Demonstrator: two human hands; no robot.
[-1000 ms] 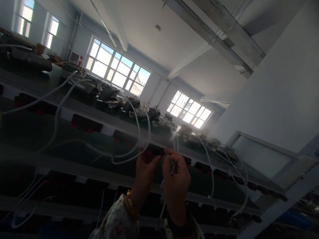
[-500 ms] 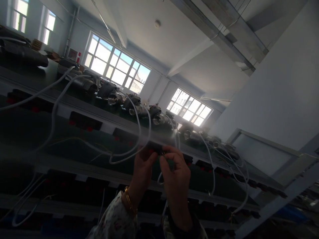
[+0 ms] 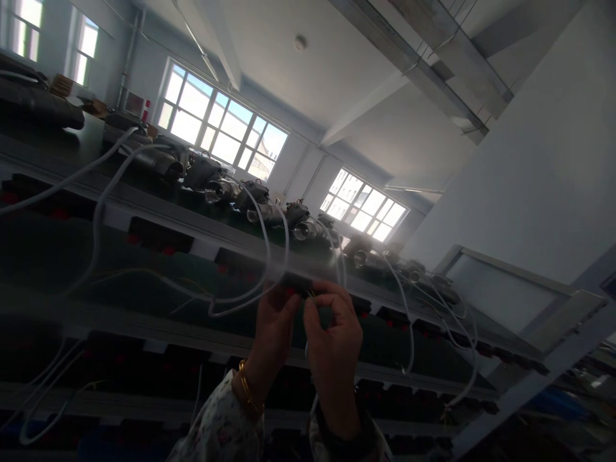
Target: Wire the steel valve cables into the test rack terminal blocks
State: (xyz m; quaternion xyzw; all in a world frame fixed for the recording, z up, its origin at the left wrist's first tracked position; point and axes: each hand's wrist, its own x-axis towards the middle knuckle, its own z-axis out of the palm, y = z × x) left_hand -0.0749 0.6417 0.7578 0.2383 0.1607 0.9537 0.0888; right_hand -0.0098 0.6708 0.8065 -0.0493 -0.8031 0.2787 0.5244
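My left hand [image 3: 273, 324], with a gold bangle on the wrist, is closed around a small black block [image 3: 297, 281] with a red part on its front. This block is at the shelf's front edge, in line with similar blocks. Close on its right, my right hand [image 3: 334, 343] pinches thin bare-looking wire ends [image 3: 312, 295] between thumb and forefinger, close against the block. A pale cable hangs below the right hand, partly hidden by it. In the dim light I cannot tell whether the wire tips are inside the block.
Metal valve-like bodies [image 3: 224, 190] with dark housings line the upper shelf. White cables [image 3: 269, 247] loop down from them over the front edge. More black blocks with red parts [image 3: 160, 236] run along the shelf edges. A lower shelf carries similar blocks. A slanted frame post [image 3: 534, 407] stands at right.
The view has shifted slightly. Both hands stay at the same block, and the right fingers still pinch the wires with only a slight change in their position.
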